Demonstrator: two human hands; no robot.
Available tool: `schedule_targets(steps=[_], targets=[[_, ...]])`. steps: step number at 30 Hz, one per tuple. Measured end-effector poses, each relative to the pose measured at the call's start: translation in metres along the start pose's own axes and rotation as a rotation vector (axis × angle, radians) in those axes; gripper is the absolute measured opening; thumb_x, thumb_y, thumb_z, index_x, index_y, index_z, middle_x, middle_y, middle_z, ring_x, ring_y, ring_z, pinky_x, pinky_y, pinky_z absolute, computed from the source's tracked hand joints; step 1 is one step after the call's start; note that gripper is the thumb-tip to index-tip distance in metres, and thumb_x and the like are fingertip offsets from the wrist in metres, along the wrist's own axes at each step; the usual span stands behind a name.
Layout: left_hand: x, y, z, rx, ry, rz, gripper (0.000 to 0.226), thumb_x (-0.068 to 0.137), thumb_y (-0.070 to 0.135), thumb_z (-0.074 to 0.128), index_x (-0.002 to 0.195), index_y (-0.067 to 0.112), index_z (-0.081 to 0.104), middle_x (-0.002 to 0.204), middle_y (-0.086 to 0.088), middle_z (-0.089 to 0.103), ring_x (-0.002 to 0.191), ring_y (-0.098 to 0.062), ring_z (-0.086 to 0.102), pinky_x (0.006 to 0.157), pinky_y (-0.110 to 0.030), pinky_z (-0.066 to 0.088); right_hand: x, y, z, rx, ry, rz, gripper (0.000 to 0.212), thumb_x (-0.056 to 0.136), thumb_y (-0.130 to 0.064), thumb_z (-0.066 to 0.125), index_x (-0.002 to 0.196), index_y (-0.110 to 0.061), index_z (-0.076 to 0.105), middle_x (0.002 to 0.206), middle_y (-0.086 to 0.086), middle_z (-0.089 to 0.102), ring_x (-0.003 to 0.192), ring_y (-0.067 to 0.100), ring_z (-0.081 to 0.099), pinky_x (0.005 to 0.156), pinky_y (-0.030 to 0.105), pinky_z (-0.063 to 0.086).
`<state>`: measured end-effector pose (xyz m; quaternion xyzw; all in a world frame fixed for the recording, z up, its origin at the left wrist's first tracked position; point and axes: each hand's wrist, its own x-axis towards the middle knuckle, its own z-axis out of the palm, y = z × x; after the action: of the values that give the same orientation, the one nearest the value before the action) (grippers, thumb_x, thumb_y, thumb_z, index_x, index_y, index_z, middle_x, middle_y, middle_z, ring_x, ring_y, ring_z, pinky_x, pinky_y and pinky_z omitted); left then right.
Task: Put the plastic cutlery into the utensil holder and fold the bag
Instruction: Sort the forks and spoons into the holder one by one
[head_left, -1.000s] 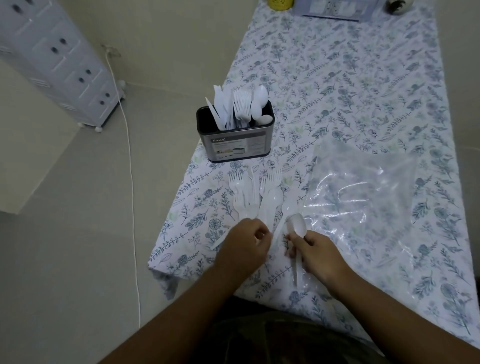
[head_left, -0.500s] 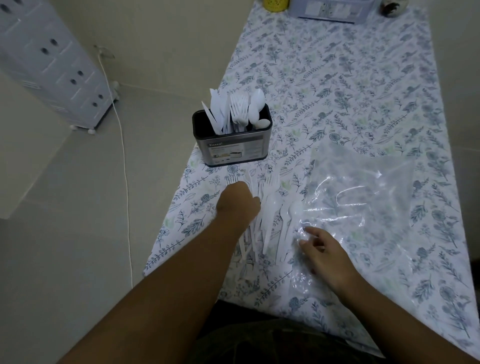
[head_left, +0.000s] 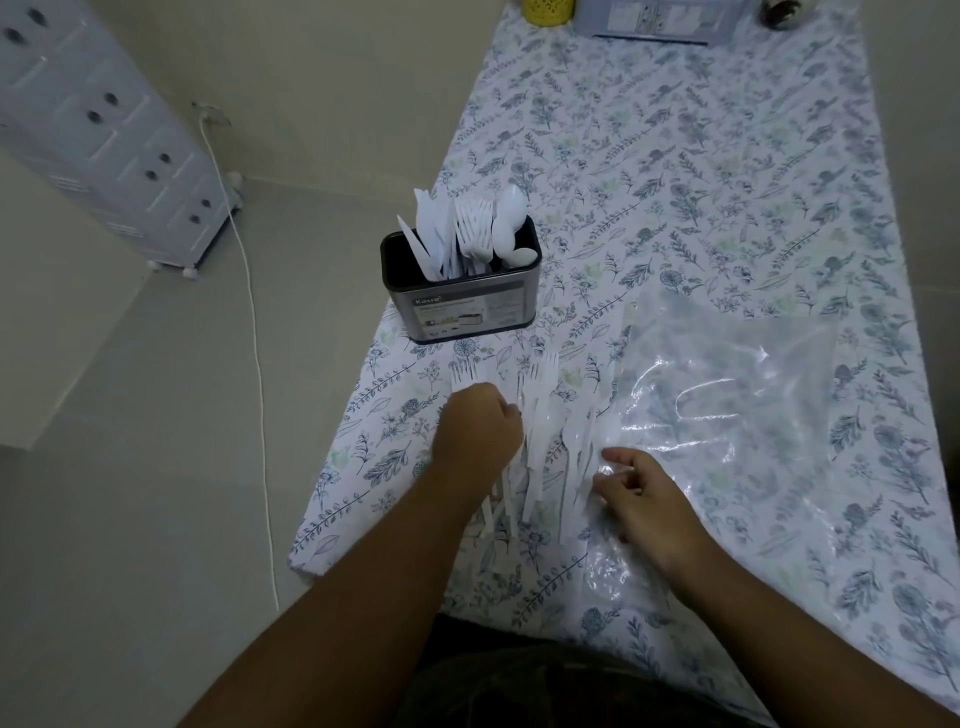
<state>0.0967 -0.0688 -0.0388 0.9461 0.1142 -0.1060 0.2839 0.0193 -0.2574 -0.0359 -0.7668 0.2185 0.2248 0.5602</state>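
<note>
Fingers (head_left: 498, 415) of left hand (head_left: 478, 431) curl on loose forks (head_left: 540, 415).

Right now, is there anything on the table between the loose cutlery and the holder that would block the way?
Nothing visible does. Only bare tablecloth lies between the loose cutlery and the holder. The bag lies off to the right of that path. The holder already contains cutlery, with free space at its left end.

Centre frame, the utensil holder (head_left: 462, 306) looks like brushed metal with a paper label. White cutlery (head_left: 540, 415) is smooth plastic. At right, the bag (head_left: 727, 405) is clear glossy film on a matt floral tablecloth (head_left: 675, 156).
</note>
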Motion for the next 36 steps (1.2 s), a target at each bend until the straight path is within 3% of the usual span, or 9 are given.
schedule_targets(steps=[5,8,11,16,19,23,26,29,36], targets=[[0.018,0.011,-0.004,0.315,-0.13,-0.042,0.036,0.089,0.039,0.066,0.106,0.008,0.061,0.102,-0.008,0.064,0.097,-0.027,0.065,0.069,-0.033,0.047,-0.002,0.008,-0.005,-0.01,-0.019,0.028,0.028,0.099,-0.025,0.06,0.127,-0.03,0.061,0.105,0.017,0.067,0.076,0.018,0.061,0.074,0.035,0.051],[0.027,0.021,-0.003,0.337,-0.176,-0.046,0.033,0.087,0.035,0.068,0.103,0.007,0.061,0.102,-0.01,0.065,0.096,-0.029,0.066,0.074,-0.037,0.055,-0.005,0.009,-0.006,-0.026,-0.035,0.016,0.026,0.1,-0.026,0.059,0.125,-0.031,0.062,0.106,0.018,0.068,0.077,0.019,0.063,0.075,0.033,0.052],[0.024,0.021,-0.001,0.23,-0.194,-0.08,0.02,0.082,0.024,0.069,0.087,0.009,0.055,0.089,-0.007,0.063,0.085,-0.027,0.066,0.064,-0.033,0.055,-0.005,0.008,-0.009,-0.015,-0.041,0.01,0.024,0.1,-0.026,0.058,0.124,-0.03,0.064,0.103,0.015,0.069,0.08,0.02,0.065,0.074,0.032,0.052],[0.013,0.009,-0.005,-0.093,-0.099,-0.09,0.036,0.084,0.02,0.066,0.059,0.013,0.041,0.054,0.001,0.042,0.047,-0.012,0.042,0.044,-0.02,0.031,-0.005,0.0,-0.012,0.015,-0.017,-0.032,0.022,0.099,-0.024,0.059,0.119,-0.028,0.069,0.099,0.002,0.069,0.09,0.018,0.067,0.074,0.027,0.048],[-0.002,0.016,-0.016,-0.248,-0.026,0.011,0.039,0.089,0.023,0.067,0.057,0.016,0.046,0.049,0.006,0.044,0.039,-0.002,0.043,0.041,-0.012,0.034,-0.004,-0.014,-0.011,0.026,0.006,-0.112,0.022,0.099,-0.026,0.061,0.119,-0.028,0.069,0.103,0.002,0.07,0.093,0.016,0.067,0.071,0.021,0.049],[-0.027,0.03,-0.019,-0.418,-0.148,0.115,0.024,0.089,0.026,0.072,0.068,0.018,0.063,0.056,0.008,0.059,0.046,0.002,0.051,0.049,-0.012,0.042,-0.002,-0.036,0.001,0.035,-0.104,-0.195,0.024,0.098,-0.031,0.063,0.122,-0.033,0.064,0.106,-0.01,0.072,0.096,-0.002,0.067,0.076,0.009,0.048],[-0.035,0.031,-0.019,-0.628,-0.208,0.071,0.015,0.089,0.024,0.073,0.083,0.01,0.072,0.067,-0.001,0.07,0.058,-0.008,0.065,0.059,-0.027,0.057,-0.002,-0.042,0.01,0.093,-0.172,-0.181,0.02,0.103,-0.028,0.056,0.119,-0.021,0.065,0.096,0.002,0.079,0.09,0.012,0.075,0.079,0.027,0.059],[-0.039,0.026,-0.02,-0.754,-0.194,-0.019,0.019,0.089,0.022,0.074,0.083,0.004,0.072,0.067,-0.008,0.07,0.059,-0.017,0.066,0.064,-0.037,0.059,-0.006,-0.04,0.012,0.293,-0.243,0.003,0.023,0.106,-0.024,0.051,0.115,-0.011,0.068,0.103,0.008,0.079,0.094,0.025,0.077,0.082,0.046,0.063],[-0.036,0.012,-0.018,-0.862,-0.123,-0.144,0.021,0.092,0.022,0.071,0.089,0.001,0.069,0.064,-0.007,0.067,0.057,-0.016,0.064,0.065,-0.033,0.061,-0.01,-0.033,0.01,0.422,-0.304,0.171,0.027,0.106,-0.029,0.049,0.117,-0.014,0.07,0.111,0.009,0.078,0.096,0.028,0.076,0.084,0.05,0.062]])
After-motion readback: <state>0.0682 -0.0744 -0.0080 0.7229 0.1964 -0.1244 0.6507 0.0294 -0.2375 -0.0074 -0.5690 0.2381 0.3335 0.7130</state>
